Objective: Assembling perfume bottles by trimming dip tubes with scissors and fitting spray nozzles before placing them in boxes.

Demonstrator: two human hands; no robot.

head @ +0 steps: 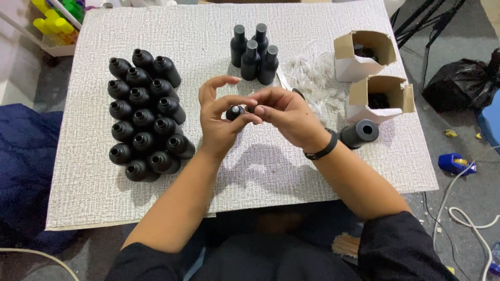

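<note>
Head view looks down on two bare forearms in black sleeves that meet above a counter (94, 198) covered with a pale textured mat. Nearest the viewer, the left hand (221, 122) curls around a small black bottle (234, 112), thumb and fingers closed on it while the index finger arches free above. The right hand (284, 114), with a black band at the wrist, closes its fingertips on the bottle's top end; what sits between those fingertips is too hidden to name. The bottle is held in the air over the middle of the mat, tilted on its side.

Left of the hands, a tight cluster of uncapped black bottles (143, 114) lies packed together. Right of the hands, a dark cylinder (360, 132) lies on its side. Farther back, four capped black bottles (253, 54) stand upright beside a heap of clear plastic wrappers (315, 78). Two opened white cardboard boxes (372, 78) sit at the far right.
</note>
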